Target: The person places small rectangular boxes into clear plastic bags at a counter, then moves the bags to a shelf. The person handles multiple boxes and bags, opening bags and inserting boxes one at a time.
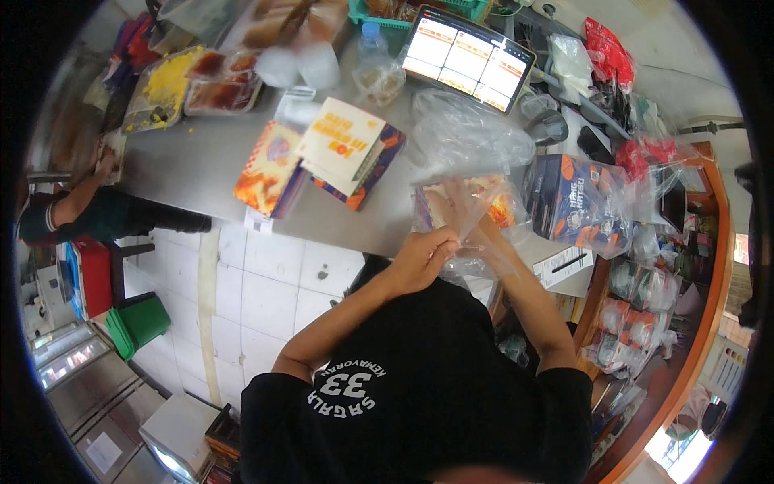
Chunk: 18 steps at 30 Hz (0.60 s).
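Observation:
A clear plastic bag [471, 242] is bunched around a printed food box [499, 202] at the table's front edge. My left hand [423, 257] is closed on the bag's near edge. My right hand [478, 221] reaches into or behind the film on the box's near side; its fingers are blurred by the plastic, so its grip is unclear. To the left lie a printed box [269, 169] and another box with a cream lid [344, 142], partly overlapping. A dark blue box in clear plastic [565, 193] stands to the right.
Crumpled clear plastic bags [465, 133] lie behind the hands, below a lit tablet [468, 57]. Food trays [221, 94] and a plastic bottle [372, 42] are farther back. A printed slip [562, 266] lies at the right edge. A co-worker's arm [78, 199] reaches in at the far left.

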Tool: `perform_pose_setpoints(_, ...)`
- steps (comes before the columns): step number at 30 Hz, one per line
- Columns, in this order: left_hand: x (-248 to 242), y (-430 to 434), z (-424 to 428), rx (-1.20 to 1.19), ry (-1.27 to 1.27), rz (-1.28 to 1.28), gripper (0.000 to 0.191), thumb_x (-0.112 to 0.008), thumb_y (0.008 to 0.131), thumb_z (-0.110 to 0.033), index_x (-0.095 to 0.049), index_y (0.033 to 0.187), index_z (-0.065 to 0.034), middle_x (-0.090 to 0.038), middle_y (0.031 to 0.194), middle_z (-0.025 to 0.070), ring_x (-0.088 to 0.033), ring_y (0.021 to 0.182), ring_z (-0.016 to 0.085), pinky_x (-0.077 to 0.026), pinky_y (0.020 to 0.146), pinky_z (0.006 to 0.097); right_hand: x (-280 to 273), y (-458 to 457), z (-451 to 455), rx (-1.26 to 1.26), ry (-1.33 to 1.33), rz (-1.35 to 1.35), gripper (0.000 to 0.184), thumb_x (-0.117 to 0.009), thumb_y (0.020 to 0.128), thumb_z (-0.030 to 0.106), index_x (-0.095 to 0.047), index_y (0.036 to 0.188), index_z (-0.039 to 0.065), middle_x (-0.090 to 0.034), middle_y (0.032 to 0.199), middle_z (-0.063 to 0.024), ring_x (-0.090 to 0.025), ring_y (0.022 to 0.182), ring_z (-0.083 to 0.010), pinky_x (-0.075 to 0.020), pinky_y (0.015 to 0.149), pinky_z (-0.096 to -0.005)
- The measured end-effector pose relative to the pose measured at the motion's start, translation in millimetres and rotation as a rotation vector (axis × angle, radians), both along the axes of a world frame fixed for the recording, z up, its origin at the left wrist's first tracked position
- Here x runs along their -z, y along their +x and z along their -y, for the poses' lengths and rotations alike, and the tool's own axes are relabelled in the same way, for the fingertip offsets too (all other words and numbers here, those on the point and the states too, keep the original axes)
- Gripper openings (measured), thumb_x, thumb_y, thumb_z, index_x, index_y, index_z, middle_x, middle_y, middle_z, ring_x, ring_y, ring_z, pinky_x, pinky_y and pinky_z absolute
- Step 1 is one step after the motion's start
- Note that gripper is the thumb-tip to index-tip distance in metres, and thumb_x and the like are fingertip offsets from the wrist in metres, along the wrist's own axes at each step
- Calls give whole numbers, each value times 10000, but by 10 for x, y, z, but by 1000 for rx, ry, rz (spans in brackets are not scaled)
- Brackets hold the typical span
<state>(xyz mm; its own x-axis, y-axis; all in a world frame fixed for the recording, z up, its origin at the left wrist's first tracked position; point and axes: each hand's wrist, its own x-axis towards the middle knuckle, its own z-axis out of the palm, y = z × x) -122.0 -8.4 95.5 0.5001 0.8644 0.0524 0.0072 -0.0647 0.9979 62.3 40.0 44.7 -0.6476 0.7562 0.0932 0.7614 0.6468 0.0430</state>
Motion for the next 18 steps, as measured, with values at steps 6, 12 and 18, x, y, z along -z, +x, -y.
perform_pose_setpoints(6,36,-79,232,-34,-442,367,92,-540,991,-98,-563,914,-53,-560,721,9,-509,593,111,-438,565,268,-192,-82,-161,146,19,-133,830,-683,636,523,-521,1352,137,-507,1271,-159,-496,1179,-364,-355,999,-516)
perform_pose_setpoints(12,512,-279,60,-652,-397,36,210,-589,988,-170,-554,1154,-46,-570,1049,26,-542,906,120,-473,797,297,-358,-228,70,337,-26,-135,884,-762,605,427,-457,1383,138,-556,1134,-158,-521,1050,-355,-365,864,-521)
perform_pose_setpoints(18,944,-104,169,-323,-990,566,264,-526,1030,-268,-631,1098,-36,-675,1037,88,-649,916,172,-538,833,341,-386,-222,234,397,-115,-400,973,-797,571,420,-405,1409,122,-510,1191,-227,-489,1078,-437,-364,915,-570)
